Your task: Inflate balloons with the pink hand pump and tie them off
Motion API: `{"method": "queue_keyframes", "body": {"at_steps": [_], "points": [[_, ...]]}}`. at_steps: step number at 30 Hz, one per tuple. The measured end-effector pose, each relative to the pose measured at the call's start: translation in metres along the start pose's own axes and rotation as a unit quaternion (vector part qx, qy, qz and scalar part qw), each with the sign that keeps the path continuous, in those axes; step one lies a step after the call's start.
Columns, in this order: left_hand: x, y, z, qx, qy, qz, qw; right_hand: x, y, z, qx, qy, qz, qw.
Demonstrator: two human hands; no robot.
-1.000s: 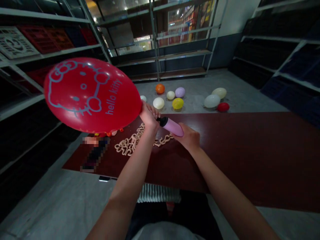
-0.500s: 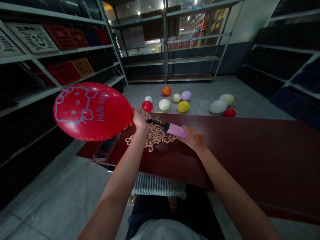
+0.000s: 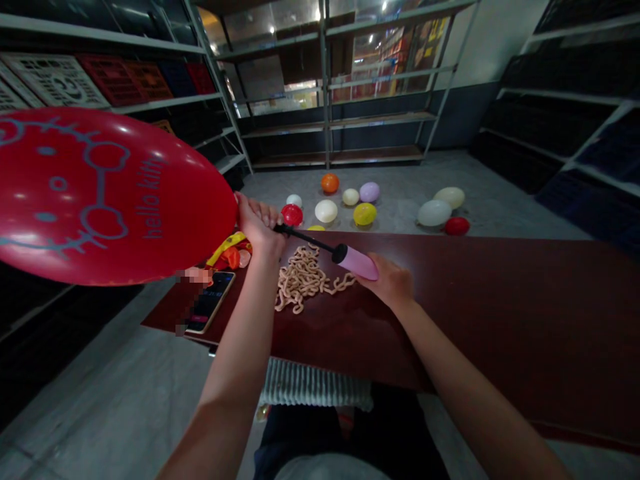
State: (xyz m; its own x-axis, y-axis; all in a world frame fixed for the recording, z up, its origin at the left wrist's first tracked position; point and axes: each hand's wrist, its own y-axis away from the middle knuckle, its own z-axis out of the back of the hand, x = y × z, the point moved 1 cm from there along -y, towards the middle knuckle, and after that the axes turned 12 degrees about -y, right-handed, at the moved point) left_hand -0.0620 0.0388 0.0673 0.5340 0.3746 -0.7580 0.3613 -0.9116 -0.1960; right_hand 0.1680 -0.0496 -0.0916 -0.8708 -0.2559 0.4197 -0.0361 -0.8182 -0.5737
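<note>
The person here has both hands occupied. The left hand [image 3: 261,223] is closed around the neck of a big red balloon [image 3: 115,193], which bulges out to the left of it and carries a grey cat drawing with the words "hello kitty". The right hand [image 3: 391,279] is wrapped round the pink barrel of a pump [image 3: 361,263], and the pump's thin black rod spans the gap between the hands to reach the left hand. The fingers hide how the tip meets the balloon, so I cannot tell.

Below and between the hands, a heap of beige wavy strips [image 3: 303,275] lies on the dark red counter [image 3: 480,307], one end trailing toward the right hand. Left of the left wrist lies a phone [image 3: 216,301], partly blurred, and just past it are some limp balloons [image 3: 231,256] in yellow and orange.

Beyond the hands, past the counter's far edge, small blown-up balloons [image 3: 326,211] rest on the floor [image 3: 395,220]; three more sit further right. Metal shelves [image 3: 380,121] stand behind them, and crates [image 3: 57,80] fill a rack on the far left.
</note>
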Motion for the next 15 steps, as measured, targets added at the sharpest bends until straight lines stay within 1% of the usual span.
{"method": "queue_keyframes", "body": {"at_steps": [5, 8, 11, 13, 14, 15], "points": [[0.013, 0.007, -0.042, 0.045, 0.006, -0.021, 0.999, -0.002, -0.001, 0.005, -0.033, -0.005, -0.037, 0.999], [0.034, 0.018, -0.061, 0.071, 0.002, -0.022, 0.997, -0.003, -0.002, 0.005, -0.039, -0.011, -0.056, 0.998], [0.069, 0.032, -0.071, 0.086, -0.021, 0.021, 0.996, -0.004, -0.002, 0.004, -0.046, -0.009, -0.073, 0.996], [0.091, 0.038, -0.072, 0.093, -0.031, 0.046, 0.994, -0.005, -0.003, 0.004, -0.049, -0.002, -0.082, 0.995], [0.1, 0.04, -0.071, 0.086, -0.033, 0.059, 0.994, -0.005, -0.003, 0.004, -0.049, 0.001, -0.086, 0.995], [0.107, 0.041, -0.069, 0.09, -0.027, 0.076, 0.993, -0.005, -0.004, 0.004, -0.047, 0.004, -0.089, 0.995]]}}
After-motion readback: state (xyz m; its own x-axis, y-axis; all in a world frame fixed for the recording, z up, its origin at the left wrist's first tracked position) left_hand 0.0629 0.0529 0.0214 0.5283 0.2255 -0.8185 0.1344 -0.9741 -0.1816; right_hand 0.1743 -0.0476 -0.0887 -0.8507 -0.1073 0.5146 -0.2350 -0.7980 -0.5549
